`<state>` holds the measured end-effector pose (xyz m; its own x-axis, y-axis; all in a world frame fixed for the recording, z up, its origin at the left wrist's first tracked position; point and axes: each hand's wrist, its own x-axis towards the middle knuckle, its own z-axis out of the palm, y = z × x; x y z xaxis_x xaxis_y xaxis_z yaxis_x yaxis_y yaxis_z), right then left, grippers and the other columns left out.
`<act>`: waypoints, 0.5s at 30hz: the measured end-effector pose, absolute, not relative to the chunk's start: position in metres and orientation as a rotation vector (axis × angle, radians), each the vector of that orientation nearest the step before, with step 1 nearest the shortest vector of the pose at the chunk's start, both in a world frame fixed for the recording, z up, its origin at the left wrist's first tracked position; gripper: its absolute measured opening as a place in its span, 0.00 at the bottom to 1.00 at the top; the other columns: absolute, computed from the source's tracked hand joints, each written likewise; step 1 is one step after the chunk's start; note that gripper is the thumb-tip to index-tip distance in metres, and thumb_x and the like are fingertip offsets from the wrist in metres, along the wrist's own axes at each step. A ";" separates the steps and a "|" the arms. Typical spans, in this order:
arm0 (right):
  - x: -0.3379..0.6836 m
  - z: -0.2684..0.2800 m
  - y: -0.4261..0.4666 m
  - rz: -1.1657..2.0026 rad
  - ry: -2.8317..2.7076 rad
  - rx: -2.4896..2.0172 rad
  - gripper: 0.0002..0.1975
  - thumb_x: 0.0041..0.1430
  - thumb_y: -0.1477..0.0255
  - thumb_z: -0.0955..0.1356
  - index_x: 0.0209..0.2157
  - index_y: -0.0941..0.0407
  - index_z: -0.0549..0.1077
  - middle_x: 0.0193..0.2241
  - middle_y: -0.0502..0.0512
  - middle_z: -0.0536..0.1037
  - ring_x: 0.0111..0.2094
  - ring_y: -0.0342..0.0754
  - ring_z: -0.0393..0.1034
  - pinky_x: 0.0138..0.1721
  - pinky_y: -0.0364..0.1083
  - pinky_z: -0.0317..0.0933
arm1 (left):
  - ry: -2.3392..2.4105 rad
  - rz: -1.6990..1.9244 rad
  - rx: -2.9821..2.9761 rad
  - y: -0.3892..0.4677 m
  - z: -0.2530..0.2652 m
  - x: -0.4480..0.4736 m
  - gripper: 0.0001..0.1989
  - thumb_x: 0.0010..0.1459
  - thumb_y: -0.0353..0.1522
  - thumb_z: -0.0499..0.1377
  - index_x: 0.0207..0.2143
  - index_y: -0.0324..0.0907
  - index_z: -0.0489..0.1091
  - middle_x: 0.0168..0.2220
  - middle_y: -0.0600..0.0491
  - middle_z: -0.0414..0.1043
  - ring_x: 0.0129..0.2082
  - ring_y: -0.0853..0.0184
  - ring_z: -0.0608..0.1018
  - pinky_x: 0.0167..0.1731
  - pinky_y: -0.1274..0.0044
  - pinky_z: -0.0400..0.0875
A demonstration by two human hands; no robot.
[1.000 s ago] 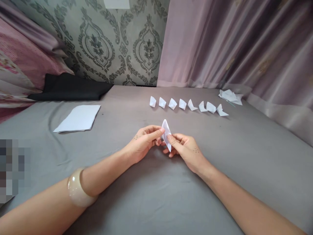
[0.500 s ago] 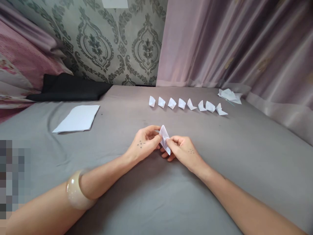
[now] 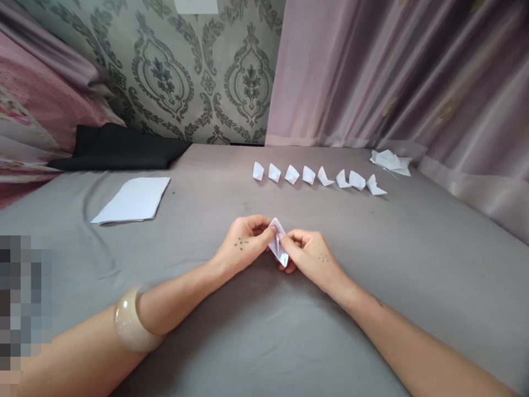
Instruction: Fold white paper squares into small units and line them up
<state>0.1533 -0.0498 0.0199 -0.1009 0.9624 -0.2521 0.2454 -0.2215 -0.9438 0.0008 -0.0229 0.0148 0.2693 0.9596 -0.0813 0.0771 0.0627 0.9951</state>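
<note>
A small piece of folded white paper [image 3: 279, 249], diamond-shaped with pointed ends, is held between both hands above the grey sheet. My left hand [image 3: 248, 241] pinches its upper left edge, thumb on the near face. On the other side my right hand [image 3: 308, 251] grips the paper, thumb pressed into its middle crease and fingers curled beneath. Parts of the fingers are hidden behind the paper. Beyond the hands stands a row of several folded paper boats [image 3: 308, 175], the nearest things to the paper.
A stack of white paper sheets [image 3: 132, 201] lies to the left on the grey sheet [image 3: 206, 342]. Behind it is a folded black cloth [image 3: 124, 148]. More white paper pieces [image 3: 390, 161] are piled at the far right by the pink curtain [image 3: 355, 71].
The folded paper has dropped slightly and tilted, and its fold looks opened wider at the front. My left thumb has shifted a little up and inward; both hands keep their hold.
</note>
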 end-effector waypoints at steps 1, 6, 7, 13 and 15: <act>0.153 0.019 -0.050 1.357 -1.361 -1.502 0.13 0.57 0.63 0.67 0.26 0.57 0.73 0.18 0.51 0.75 0.20 0.43 0.70 0.21 0.41 0.67 | 1.091 0.918 1.326 -0.023 0.015 0.001 0.11 0.53 0.38 0.61 0.30 0.38 0.73 0.27 0.50 0.75 0.28 0.67 0.76 0.28 0.77 0.71; 0.155 0.016 -0.048 1.269 -1.347 -1.468 0.11 0.55 0.63 0.68 0.31 0.57 0.73 0.21 0.50 0.75 0.21 0.42 0.70 0.21 0.40 0.65 | 1.136 0.874 1.407 -0.024 0.014 0.000 0.13 0.54 0.39 0.59 0.31 0.37 0.74 0.28 0.50 0.75 0.28 0.67 0.76 0.28 0.78 0.72; 0.155 0.016 -0.048 1.245 -1.339 -1.450 0.11 0.55 0.63 0.68 0.32 0.56 0.73 0.22 0.50 0.75 0.22 0.43 0.70 0.21 0.40 0.64 | 1.138 0.855 1.432 -0.024 0.014 0.000 0.13 0.55 0.39 0.58 0.31 0.37 0.74 0.28 0.50 0.76 0.29 0.66 0.76 0.28 0.78 0.72; 0.156 0.017 -0.047 1.141 -1.344 -1.429 0.09 0.55 0.65 0.68 0.29 0.56 0.73 0.24 0.50 0.76 0.25 0.42 0.69 0.25 0.40 0.62 | 1.148 0.798 1.536 -0.025 0.013 -0.001 0.13 0.57 0.38 0.54 0.29 0.38 0.73 0.27 0.52 0.75 0.27 0.68 0.75 0.26 0.79 0.71; 0.156 0.016 -0.047 1.116 -1.366 -1.442 0.09 0.54 0.64 0.68 0.28 0.56 0.73 0.24 0.50 0.75 0.24 0.42 0.69 0.25 0.41 0.62 | 1.131 0.797 1.573 -0.026 0.014 -0.001 0.13 0.57 0.37 0.53 0.28 0.38 0.73 0.26 0.52 0.74 0.27 0.69 0.75 0.25 0.80 0.70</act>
